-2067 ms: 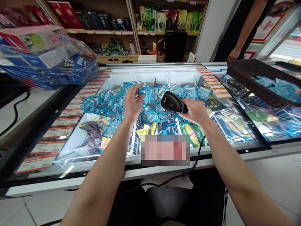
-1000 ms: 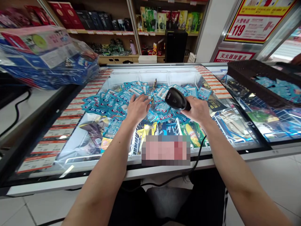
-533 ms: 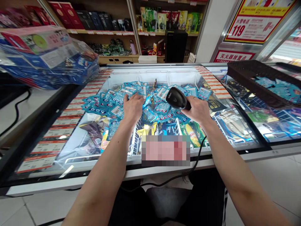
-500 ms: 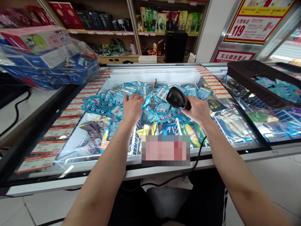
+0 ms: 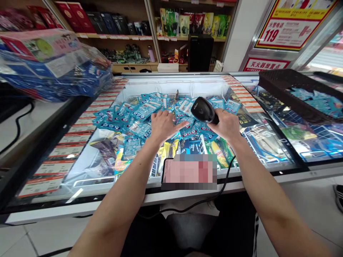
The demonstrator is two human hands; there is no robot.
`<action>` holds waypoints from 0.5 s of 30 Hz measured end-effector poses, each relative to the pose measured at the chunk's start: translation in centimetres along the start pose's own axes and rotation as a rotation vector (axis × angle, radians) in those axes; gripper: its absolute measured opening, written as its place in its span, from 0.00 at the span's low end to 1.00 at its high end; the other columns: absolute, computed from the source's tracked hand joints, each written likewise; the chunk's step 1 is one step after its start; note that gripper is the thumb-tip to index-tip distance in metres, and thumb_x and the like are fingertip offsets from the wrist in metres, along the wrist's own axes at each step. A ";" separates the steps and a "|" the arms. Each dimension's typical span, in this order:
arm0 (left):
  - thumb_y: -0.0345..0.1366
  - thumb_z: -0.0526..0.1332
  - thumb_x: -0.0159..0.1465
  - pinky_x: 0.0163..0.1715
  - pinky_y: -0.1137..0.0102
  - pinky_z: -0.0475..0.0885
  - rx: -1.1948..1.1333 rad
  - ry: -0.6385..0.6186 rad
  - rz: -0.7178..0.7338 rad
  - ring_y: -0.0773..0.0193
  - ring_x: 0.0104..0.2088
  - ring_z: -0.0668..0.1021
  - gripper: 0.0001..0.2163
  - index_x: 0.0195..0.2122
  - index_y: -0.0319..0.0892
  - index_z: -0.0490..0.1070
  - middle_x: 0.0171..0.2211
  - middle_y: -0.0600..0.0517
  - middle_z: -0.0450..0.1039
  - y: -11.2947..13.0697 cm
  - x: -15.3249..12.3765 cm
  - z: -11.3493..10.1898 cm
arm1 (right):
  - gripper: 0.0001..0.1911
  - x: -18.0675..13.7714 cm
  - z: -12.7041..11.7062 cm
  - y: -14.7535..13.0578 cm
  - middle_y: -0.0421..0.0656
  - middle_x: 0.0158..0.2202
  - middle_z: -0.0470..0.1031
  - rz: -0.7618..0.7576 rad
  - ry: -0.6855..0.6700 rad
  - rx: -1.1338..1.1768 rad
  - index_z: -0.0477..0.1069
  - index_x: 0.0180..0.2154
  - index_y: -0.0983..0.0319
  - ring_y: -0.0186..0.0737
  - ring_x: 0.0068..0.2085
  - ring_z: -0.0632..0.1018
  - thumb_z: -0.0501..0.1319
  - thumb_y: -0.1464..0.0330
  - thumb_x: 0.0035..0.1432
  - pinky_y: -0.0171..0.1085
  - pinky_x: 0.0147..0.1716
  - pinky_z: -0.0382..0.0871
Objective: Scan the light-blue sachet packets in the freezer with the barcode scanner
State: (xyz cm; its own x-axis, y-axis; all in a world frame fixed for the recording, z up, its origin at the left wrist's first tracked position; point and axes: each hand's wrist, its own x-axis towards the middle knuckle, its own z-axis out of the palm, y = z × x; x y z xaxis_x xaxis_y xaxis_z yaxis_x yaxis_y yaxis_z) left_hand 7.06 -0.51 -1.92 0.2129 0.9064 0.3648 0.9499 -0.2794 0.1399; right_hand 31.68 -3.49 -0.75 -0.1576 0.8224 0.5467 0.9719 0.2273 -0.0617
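Observation:
Blue packets [image 5: 146, 109] with barcodes lie in a loose pile on the glass top of a chest freezer [image 5: 88, 210]. Over the middle of this pile is my left hand [image 5: 164, 125], palm down, thumb stretched to the right, holding nothing. Its fingertips rest on or just above the packets; which of the two is unclear. My right hand [image 5: 227, 125] is wrapped round the handle of a black barcode scanner [image 5: 203, 110], whose head points left above the packets. A black cable [image 5: 226, 177] runs from it over the freezer's front edge.
A phone [image 5: 166, 171], mostly blurred out, lies at the front edge. A brown basket [image 5: 278, 94] with more blue packets stands at right. Plastic-wrapped boxes [image 5: 56, 67] are at left. Behind are shelves [image 5: 115, 35] of goods and a black box-shaped object [image 5: 200, 53].
My left hand has moved right across the packets, and its thumb now sticks out. The scanner in my right hand has shifted only slightly. A dark shoe shows at the right edge.

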 end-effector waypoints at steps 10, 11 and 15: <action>0.66 0.57 0.50 0.52 0.52 0.59 -0.101 -0.145 -0.049 0.47 0.50 0.70 0.30 0.39 0.44 0.69 0.46 0.44 0.70 0.5 0.2 0.4 | 0.18 -0.1 0.5 0.1 0.47 0.35 0.76 -0.009 0.037 -0.015 0.71 0.43 0.63 0.46 0.34 0.76 0.59 0.60 0.52 0.37 0.30 0.61; 0.65 0.58 0.49 0.52 0.52 0.60 -0.137 -0.170 -0.067 0.48 0.49 0.71 0.29 0.39 0.44 0.69 0.45 0.44 0.71 0.3 0.4 0.4 | 0.18 0.0 0.5 0.1 0.47 0.35 0.76 -0.009 0.037 -0.012 0.71 0.43 0.63 0.46 0.34 0.76 0.59 0.60 0.52 0.37 0.30 0.61; 0.58 0.64 0.48 0.43 0.58 0.67 -0.346 -0.247 -0.155 0.53 0.40 0.75 0.27 0.41 0.43 0.69 0.38 0.46 0.74 -0.8 1.0 -0.2 | 0.18 0.0 0.4 0.1 0.48 0.35 0.76 -0.006 0.029 0.002 0.70 0.42 0.63 0.46 0.33 0.75 0.59 0.60 0.52 0.37 0.30 0.62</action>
State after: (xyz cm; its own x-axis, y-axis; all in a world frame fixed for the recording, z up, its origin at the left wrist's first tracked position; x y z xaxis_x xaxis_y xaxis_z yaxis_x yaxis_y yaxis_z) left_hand 6.49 0.52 -1.49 0.1622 0.9826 0.0907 0.8516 -0.1858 0.4901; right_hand 31.74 -3.30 -1.10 -0.1587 0.8052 0.5713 0.9705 0.2337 -0.0599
